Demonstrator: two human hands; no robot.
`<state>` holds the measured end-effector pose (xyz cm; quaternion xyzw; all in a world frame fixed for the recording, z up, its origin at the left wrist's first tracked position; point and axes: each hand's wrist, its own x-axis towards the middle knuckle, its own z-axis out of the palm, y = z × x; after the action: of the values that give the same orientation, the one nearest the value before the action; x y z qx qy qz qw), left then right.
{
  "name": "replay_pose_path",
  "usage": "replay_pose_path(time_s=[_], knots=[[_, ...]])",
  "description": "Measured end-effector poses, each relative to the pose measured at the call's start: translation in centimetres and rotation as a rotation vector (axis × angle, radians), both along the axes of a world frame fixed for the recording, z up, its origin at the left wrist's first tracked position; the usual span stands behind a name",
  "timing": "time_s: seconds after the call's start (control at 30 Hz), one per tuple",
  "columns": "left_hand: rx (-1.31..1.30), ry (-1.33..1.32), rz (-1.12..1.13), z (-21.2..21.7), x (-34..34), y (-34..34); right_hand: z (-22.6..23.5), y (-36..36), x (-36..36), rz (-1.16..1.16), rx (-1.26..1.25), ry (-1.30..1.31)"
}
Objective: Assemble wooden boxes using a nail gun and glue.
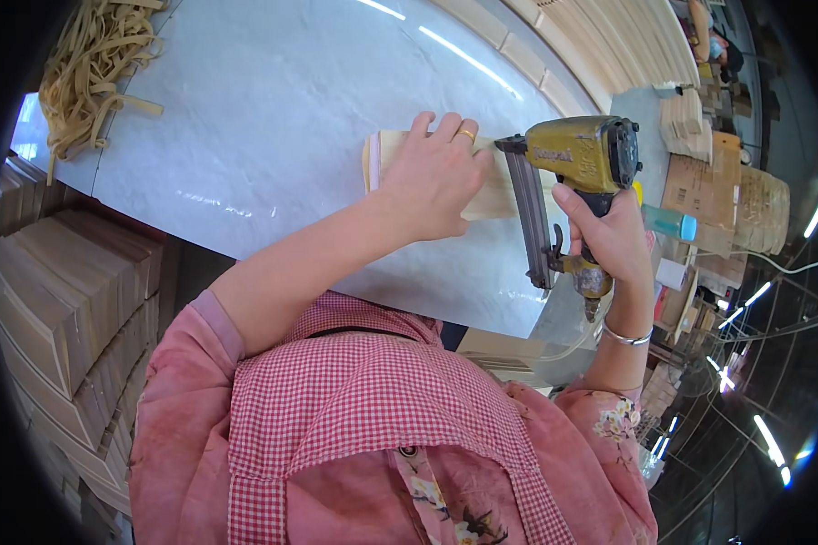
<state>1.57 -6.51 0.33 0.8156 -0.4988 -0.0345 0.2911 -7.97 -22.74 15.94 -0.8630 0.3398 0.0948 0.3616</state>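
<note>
My left hand (pixel 434 179), with a ring on one finger, grips a pale, flat wooden piece (pixel 498 198) against the table. Its fingers curl over the far edge. A pale strip shows along the left end of the piece; much of the rest is hidden under my hand. Wrapped around the grip of a gold and black pneumatic staple gun (pixel 568 150) is my right hand (pixel 616 238). The gun's nose is at the upper right part of the wooden piece, close to my left fingers; whether it touches the wood, I cannot tell.
The glossy table (pixel 273 100) has a heap of tan strips (pixel 100 68) at its far left corner. Stacked wooden boards (pixel 73 300) stand below left, and more wooden pieces (pixel 618 36) line the far right. A teal bottle (pixel 670 221) and cardboard (pixel 704 191) lie beyond the gun.
</note>
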Motion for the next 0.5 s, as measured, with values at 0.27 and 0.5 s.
replay_pose_path(time_s=[0.27,0.5], knots=[[0.013,0.009,0.009,-0.07,-0.09,0.04,-0.43,-0.68,-0.29,-0.009,0.018,0.018],[-0.05,-0.024,0.016,-0.32,-0.22,0.06,-0.66,-0.86,-0.9,-0.029,0.016,-0.008]])
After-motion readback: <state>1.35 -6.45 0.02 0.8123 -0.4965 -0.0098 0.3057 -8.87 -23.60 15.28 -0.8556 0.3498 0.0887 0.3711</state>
